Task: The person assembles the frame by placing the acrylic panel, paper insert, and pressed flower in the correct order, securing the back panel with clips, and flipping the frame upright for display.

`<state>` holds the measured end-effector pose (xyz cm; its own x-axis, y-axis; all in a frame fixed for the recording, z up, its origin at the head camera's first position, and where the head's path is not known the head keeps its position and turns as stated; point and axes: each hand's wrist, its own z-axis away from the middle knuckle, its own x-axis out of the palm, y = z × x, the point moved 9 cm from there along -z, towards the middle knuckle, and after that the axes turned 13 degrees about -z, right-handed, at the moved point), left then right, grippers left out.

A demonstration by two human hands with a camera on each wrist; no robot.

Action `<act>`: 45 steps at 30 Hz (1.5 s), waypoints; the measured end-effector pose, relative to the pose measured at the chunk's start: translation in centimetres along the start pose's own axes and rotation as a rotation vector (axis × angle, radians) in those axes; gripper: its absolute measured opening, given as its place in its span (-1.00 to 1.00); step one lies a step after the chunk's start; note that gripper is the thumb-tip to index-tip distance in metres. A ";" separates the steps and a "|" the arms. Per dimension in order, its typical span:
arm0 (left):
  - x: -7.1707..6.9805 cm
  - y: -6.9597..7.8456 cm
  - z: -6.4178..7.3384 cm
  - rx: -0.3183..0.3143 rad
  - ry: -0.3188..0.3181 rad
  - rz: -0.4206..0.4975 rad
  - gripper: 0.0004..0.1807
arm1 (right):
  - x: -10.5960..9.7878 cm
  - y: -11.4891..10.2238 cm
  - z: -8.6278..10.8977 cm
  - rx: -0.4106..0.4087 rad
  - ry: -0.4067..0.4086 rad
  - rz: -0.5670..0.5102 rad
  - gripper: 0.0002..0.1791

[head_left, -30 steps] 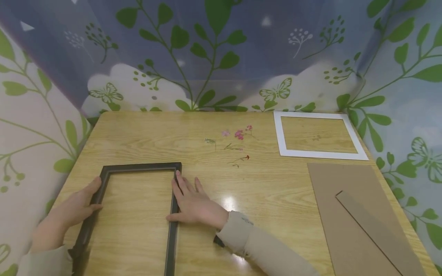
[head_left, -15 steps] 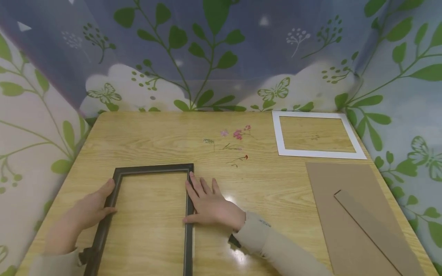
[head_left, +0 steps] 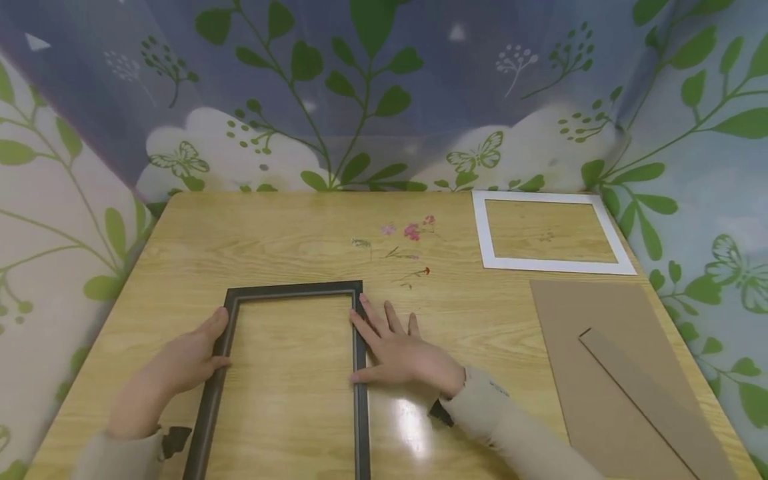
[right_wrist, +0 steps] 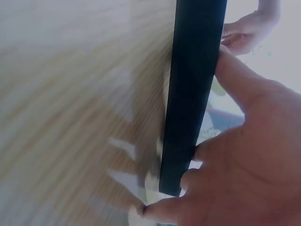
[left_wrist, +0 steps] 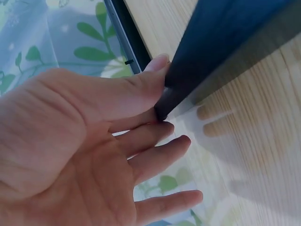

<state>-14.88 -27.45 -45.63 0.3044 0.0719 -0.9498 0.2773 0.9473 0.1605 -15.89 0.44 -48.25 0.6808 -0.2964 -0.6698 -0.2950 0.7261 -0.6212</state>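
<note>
A black rectangular picture frame (head_left: 294,289) without anything in its opening lies over the wood-grain table, its near end cut off by the bottom of the head view. My left hand (head_left: 186,357) holds the left side bar; in the left wrist view the thumb (left_wrist: 141,89) lies on one face of the bar, the index finger reaches beneath its edge, and the other fingers stretch out loosely. On the right side bar rests my right hand (head_left: 408,357), fingers straight and spread. Its thumb (right_wrist: 237,77) touches the same bar farther down.
Several small pressed flowers (head_left: 412,231) lie behind the frame. A white mat board (head_left: 540,264) sits at the back right, with a brown backing board (head_left: 564,347) bearing a folded strip (head_left: 642,393) in front of it. Patterned curtains (head_left: 384,133) surround the table (head_left: 270,233).
Both hands have moved the picture frame to the right across the table, keeping their places on its two side bars. The flowers and boards stay where they were.
</note>
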 end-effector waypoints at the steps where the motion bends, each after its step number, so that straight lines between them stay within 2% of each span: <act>1: 0.0 0.3 -0.1 0.001 0.001 -0.005 -0.07 | -0.1 0.4 0.2 0.006 0.003 -0.009 0.13; 8: -0.5 2.2 -0.7 0.003 0.018 -0.061 -0.08 | -0.9 1.9 1.7 0.037 0.012 -0.021 0.12; 19: -0.8 4.6 -1.7 0.022 0.002 -0.067 -0.08 | -2.1 4.2 3.8 0.115 0.079 -0.040 0.11; 27: -0.9 7.5 -2.9 0.044 -0.023 -0.094 -0.07 | -3.1 6.8 6.0 0.093 0.121 -0.070 0.13; 32: -0.8 9.4 -3.6 0.055 -0.032 -0.116 -0.06 | -3.6 8.3 7.4 0.083 0.118 -0.116 0.11; 38: -0.6 11.3 -4.4 0.084 -0.002 -0.129 -0.06 | -4.4 9.7 9.0 0.071 0.112 -0.156 0.10; 45: -0.5 13.2 -4.9 0.147 0.029 -0.116 -0.05 | -5.6 11.4 10.5 0.099 0.125 -0.134 0.12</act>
<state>-15.84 -13.41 -44.36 0.2369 -0.0248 -0.9712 0.4403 0.8938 0.0846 -16.03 16.86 -47.34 0.6192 -0.4645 -0.6331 -0.1361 0.7306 -0.6691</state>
